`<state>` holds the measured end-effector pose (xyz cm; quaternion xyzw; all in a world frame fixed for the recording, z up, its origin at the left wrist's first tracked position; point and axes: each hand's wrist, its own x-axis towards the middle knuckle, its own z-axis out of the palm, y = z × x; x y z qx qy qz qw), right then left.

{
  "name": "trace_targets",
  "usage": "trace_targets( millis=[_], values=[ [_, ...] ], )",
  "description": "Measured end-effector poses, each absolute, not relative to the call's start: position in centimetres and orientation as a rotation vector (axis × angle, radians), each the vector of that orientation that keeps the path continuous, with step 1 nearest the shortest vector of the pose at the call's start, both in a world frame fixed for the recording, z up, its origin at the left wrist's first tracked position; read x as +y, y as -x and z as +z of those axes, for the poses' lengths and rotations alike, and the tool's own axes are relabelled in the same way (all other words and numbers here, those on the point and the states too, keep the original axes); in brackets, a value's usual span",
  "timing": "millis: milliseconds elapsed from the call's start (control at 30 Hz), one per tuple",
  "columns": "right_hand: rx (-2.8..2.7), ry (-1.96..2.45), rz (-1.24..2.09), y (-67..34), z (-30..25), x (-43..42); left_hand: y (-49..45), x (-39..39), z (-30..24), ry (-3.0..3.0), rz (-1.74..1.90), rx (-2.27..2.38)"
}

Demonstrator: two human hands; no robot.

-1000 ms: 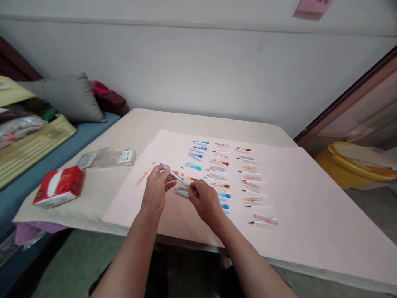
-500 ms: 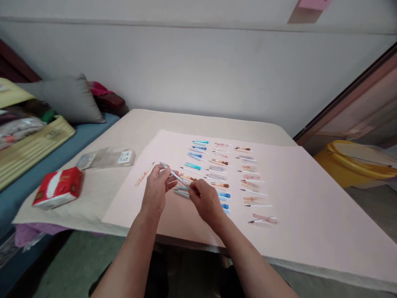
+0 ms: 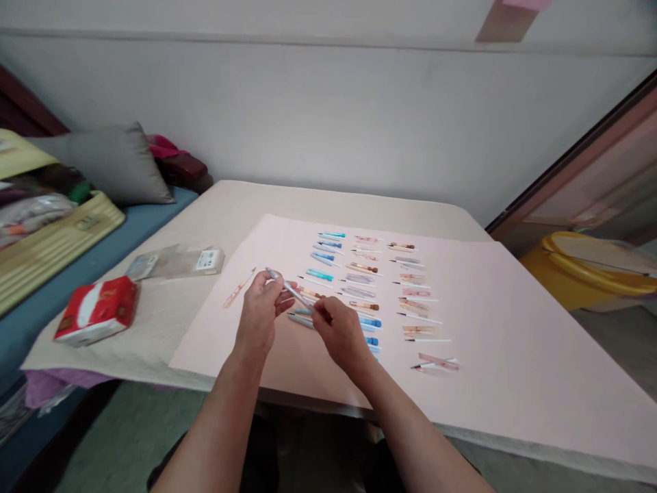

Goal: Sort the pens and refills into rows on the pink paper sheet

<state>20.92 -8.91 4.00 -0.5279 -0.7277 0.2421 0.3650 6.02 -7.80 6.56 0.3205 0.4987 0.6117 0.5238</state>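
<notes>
My left hand (image 3: pixel 258 311) pinches the tip end of a silvery-grey pen (image 3: pixel 291 289) between thumb and fingers. At the pen's other end, my right hand (image 3: pixel 341 331) has its fingers closed, and the grip itself is partly hidden. The pen slants down to the right above a pink sheet (image 3: pixel 226 342). Left of my left hand lies an orange-patterned pen (image 3: pixel 239 287). Beyond and beside my right hand are rows of pen parts: blue barrels (image 3: pixel 369 322), brown-ended barrels (image 3: pixel 364 306), clear grey barrels (image 3: pixel 358 292) and thin white refills (image 3: pixel 423 319).
On the table's left side are a red tissue pack (image 3: pixel 97 311) and a clear plastic bag (image 3: pixel 174 262) with a label. A yellow bin (image 3: pixel 554 274) stands right of the table. A blue seat (image 3: pixel 138 226) with a grey pillow (image 3: pixel 113 164) is at the left.
Almost nothing differs. Both hands keep the pen in nearly the same place, with only a very slight shift of the left hand.
</notes>
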Motion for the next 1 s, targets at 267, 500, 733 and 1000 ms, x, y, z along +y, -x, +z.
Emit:
trace_targets(
  millis=[267, 500, 733, 1000],
  values=[
    [-1.298, 1.133, 1.253, -20.3, 3.7, -8.5, -6.0, -7.9, 6.3, -0.723, 1.5, 1.114],
    [-1.367, 1.297, 0.973, -19.8, 3.1, -8.8, -7.2, -7.6, 5.3, -0.618, 1.621, 1.107],
    [-1.915, 1.363, 0.439, -20.0, 3.1, -9.3, -7.1, -7.7, 5.6, -0.618, 1.626, 1.091],
    [-1.368, 1.142, 1.45, -20.3, 4.2, -8.9, -6.9, -7.8, 5.9, -0.68, 1.578, 1.058]
  ],
)
